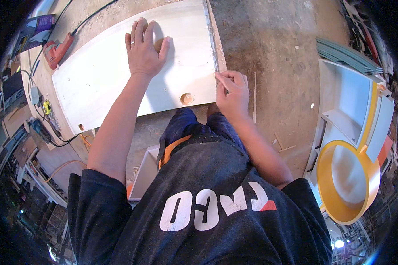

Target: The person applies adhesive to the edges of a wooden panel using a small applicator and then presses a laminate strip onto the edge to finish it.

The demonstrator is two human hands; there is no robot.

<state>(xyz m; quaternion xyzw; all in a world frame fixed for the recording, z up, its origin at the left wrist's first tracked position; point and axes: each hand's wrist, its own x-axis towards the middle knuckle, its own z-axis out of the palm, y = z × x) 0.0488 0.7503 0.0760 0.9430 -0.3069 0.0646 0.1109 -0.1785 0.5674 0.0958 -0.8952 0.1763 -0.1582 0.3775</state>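
A large white panel (104,66) lies on a wooden workbench in front of me. It has a round hinge-like hole (187,98) near its close edge and a smaller one at its lower left corner. My left hand (147,52) rests flat on the panel's upper middle, fingers stretched out, with a ring on one finger. At the panel's right edge, my right hand (232,95) is closed in a pinch against a narrow greyish strip (211,37) that runs along that edge. What sits between its fingertips is too small to make out.
A red corded power tool (57,51) lies left of the panel, with cables and a yellow tape measure (47,107) nearby. On the right stand a white cabinet (340,101), a round yellow-rimmed piece (325,198) and stacked grey-green strips (347,56). Wood scraps lie on the floor.
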